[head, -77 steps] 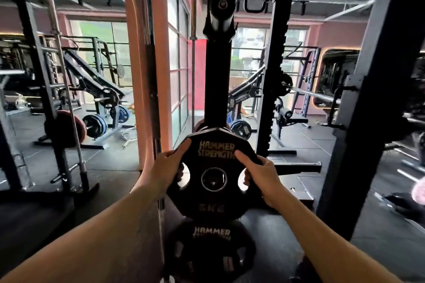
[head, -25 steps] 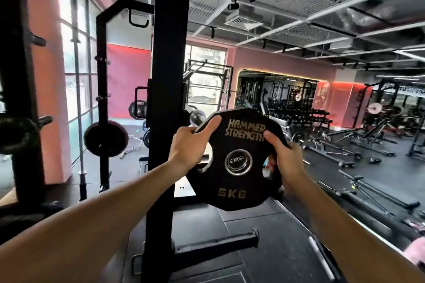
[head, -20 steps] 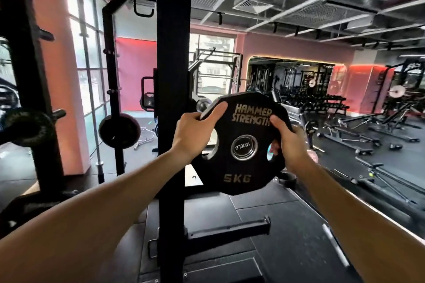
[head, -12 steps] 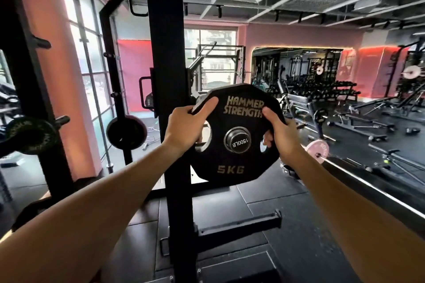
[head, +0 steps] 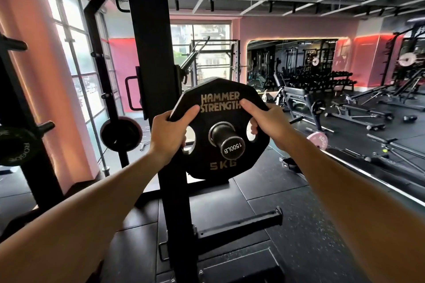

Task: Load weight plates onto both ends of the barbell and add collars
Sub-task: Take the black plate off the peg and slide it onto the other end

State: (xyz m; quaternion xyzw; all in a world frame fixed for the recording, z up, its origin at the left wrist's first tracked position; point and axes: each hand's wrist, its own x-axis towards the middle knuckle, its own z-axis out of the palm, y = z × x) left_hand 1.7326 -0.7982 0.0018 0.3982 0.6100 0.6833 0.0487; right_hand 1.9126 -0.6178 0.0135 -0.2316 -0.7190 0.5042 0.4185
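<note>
Weight plate point(head: 220, 108): black, many-sided, lettered HAMMER STRENGTH and 5KG; upright, threaded on the barbell sleeve point(head: 226, 139), whose end cap marked 1500LB pokes through the centre hole. Left hand point(head: 169, 135): thumb on the face, fingers curled through the left grip hole. Right hand point(head: 264, 118): grips likewise at the right hole. Black rack upright point(head: 151, 53): just left of the plate.

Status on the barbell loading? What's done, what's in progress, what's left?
Done: the 5 kg plate is already threaded onto the barbell sleeve, whose end cap pokes through the plate's hole.
In hand: left hand and right hand both grip the plate's rim, mid-slide.
Left: no collar visible on this end; the bar's other end is out of view, so cannot tell.
</note>
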